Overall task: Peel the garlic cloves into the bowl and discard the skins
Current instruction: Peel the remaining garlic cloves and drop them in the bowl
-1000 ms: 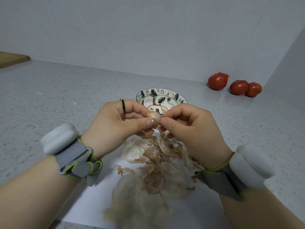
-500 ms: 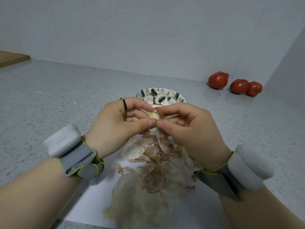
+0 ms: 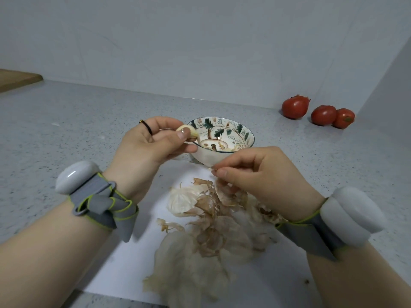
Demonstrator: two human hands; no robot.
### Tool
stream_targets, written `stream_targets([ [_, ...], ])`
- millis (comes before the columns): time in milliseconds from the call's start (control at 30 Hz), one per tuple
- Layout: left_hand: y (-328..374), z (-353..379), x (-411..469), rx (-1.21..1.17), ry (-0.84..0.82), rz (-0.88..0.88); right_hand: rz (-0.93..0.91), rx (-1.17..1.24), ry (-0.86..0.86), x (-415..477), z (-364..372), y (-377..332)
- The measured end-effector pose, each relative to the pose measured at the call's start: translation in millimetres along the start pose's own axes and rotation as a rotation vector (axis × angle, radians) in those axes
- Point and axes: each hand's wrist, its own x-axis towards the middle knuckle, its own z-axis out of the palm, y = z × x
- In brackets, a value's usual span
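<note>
Beside bowl rim (image 3: pixel 248 130), left hand (image 3: pixel 146 150) pinches clove (image 3: pixel 188 131).

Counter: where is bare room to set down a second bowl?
Free: the grey counter between the wooden board and the left hand, and the strip between the bowl and the tomatoes. Crowded: the white sheet before the bowl, heaped with skins, the right hand over it.

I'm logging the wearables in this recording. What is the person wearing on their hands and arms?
Both forearms are bare: no sleeves, no gloves. The left wrist pod and right wrist pod are smooth, rounded and white, each on a grey fabric strap edged in yellow-green. The left hand wears a thin black ring with a small gold bead.
</note>
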Motion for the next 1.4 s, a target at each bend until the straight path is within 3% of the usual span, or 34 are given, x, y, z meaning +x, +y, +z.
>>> stream_targets([
  [67, 0.6, -0.4, 0.3, 0.020, 0.003, 0.036, -0.030, 0.026, 0.048, 0.3, -2.2, -2.2],
  [200, -2.7, -1.2, 3.0, 0.197, 0.023, 0.108, -0.040, 0.134, 0.314, 4.5, -20.4, 1.5],
  [300, -2.2, 3.7, 5.9, 0.367, 0.030, 0.129, -0.003, 0.081, 0.438, 5.7, -35.4, 7.7],
  [400, 1.0, 12.5, 12.9, 0.502, 0.033, 0.161, 0.098, -0.167, 0.347, 4.9, -43.2, 13.1],
  [533, -2.1, 17.8, 29.0, 0.668, 0.043, 0.177, 0.241, -0.375, 0.058, 4.4, -40.9, 17.6],
  [700, -12.9, 24.9, 30.5, 0.899, 0.023, 0.152, 0.394, -0.710, -0.104, 4.2, -42.6, 20.8],
  [833, -14.9, 24.4, 27.0, 0.955, 0.024, 0.155, 0.436, -0.727, -0.206, 3.1, -40.9, 18.2],
  [1067, -3.3, 12.1, 18.2, 0.847, 0.045, 0.216, 0.398, -0.593, -0.113, 3.2, -41.5, 20.1],
  [1267, -6.9, 11.3, -0.9, 0.760, -0.049, 0.220, 0.352, -0.606, -0.007, 8.9, -43.7, 25.9],
  [1400, -6.1, 14.7, -8.0, 0.741, -0.119, 0.223, 0.316, -0.494, 0.077, 6.9, -44.7, 22.7],
])
